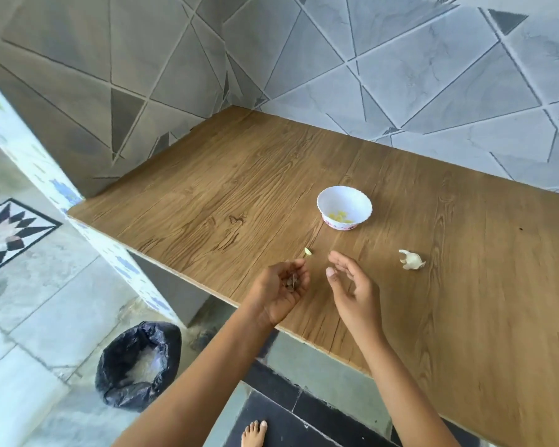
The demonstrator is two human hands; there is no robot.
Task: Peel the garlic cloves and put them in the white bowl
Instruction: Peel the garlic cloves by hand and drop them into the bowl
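On the wood counter [239, 188], approx. centre of view, the white bowl [365, 204] is sitting upright with its mouth facing up. Pale yellow peeled cloves [340, 216] are lying inside it at the bottom, toward the near wall; exact qty cannot be told.

Ref. point = bowl:
- At 4 o'clock, well apart from the bowl, a piece of garlic bulb [412, 260] w/ white skin on is lying on the counter. Nothing is touching it.
- At 7 o'clock, a small yellow-green clove piece [308, 251] is lying on the counter, just beyond the L fingertips. Whether they are touching it cannot be told.
- At 7 o'clock, nearer the counter's front edge, the left hand [281, 291] is hovering palm-up. Its fingers are curling inward into a cup around a small pile of dark scraps [291, 281] in the palm.
- At 6 o'clock, the right hand [352, 285] is hovering over the counter, beside the L hand but apart from it. It is facing palm-left w/ fingers loosely extended and slightly bent. It is holding nothing.

Off the counter:
- At 8 o'clock from the L hand, a black bag [110, 375] is standing on the tiled floor, mouth open, w/ whitish material showing inside.
- At 6 o'clock in the view, a bare foot [255, 433] is resting on the dark floor.
- Grey tiles w/ a line pattern are covering the walls behind the counter, 10 through 2 o'clock.
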